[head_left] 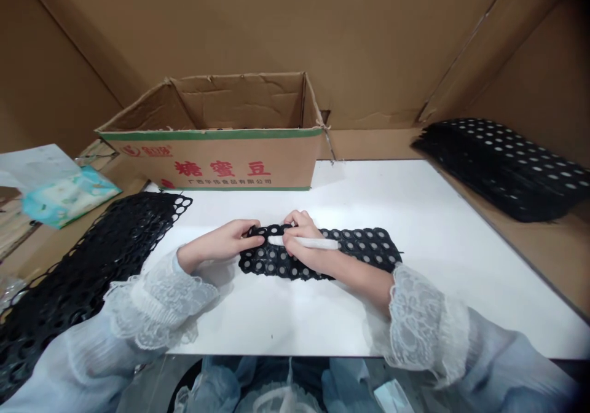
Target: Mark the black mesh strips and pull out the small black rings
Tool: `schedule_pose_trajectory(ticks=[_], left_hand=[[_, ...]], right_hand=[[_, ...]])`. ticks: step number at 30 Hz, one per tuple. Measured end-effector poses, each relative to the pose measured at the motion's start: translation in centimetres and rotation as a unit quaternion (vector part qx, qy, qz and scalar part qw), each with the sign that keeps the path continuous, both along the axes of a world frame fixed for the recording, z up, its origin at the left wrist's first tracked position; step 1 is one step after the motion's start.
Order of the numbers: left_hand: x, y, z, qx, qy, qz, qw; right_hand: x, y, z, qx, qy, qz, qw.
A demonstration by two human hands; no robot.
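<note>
A black sheet (pixel 369 246) with rows of pale round discs lies flat on the white board (pixel 258 321). At its left end, my left hand (pixel 230 239) pinches the sheet's edge between thumb and fingers. My right hand (pixel 306 241) is closed round a white pen-like tool (pixel 322 243), whose left end points at the discs close to my left thumb. Whether that end touches the sheet cannot be made out.
Behind the board stands an open cardboard box (pixel 221 161). Black perforated sheets (pixel 92 265) lie at the left, below a blue-green tissue pack (pixel 69 198). A stack of dotted black sheets (pixel 507 167) sits at the back right.
</note>
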State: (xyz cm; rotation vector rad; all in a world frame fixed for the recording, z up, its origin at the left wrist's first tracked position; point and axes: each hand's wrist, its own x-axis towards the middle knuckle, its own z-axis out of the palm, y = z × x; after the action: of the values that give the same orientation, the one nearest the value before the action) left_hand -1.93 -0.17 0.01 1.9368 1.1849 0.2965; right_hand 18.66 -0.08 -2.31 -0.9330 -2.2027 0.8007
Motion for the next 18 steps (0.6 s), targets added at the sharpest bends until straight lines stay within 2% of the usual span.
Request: schedule_pose_trajectory(ticks=[5,8,11,15,18], left_hand=[[0.9,-0.7,-0.4,0.069,0.013,0.053,0.996],[1.3,-1.2,-0.3,0.087,0.012,0.065,0.994],[1.1,-1.1,-0.1,0.072,-0.005,0.057,0.996],[0.4,-0.4,0.0,0.005,-0.046,0.041,0.998],[0.2,0.1,-0.2,0.008,-0.052,0.069,0.996]], right_hand=[[-0.1,-0.2,-0.3,0.040,-0.062,-0.019,0.997],[-0.2,-0.4,-0.6,0.068,-0.082,-0.039,0.994],[-0.4,-0.2,-0.6,0.074,-0.087,-0.052,0.992],[-0.2,0.2,-0.3,0.048,-0.058,-0.046,0.996],[0.2,0.0,0.1,0.030,0.003,-0.025,0.999]])
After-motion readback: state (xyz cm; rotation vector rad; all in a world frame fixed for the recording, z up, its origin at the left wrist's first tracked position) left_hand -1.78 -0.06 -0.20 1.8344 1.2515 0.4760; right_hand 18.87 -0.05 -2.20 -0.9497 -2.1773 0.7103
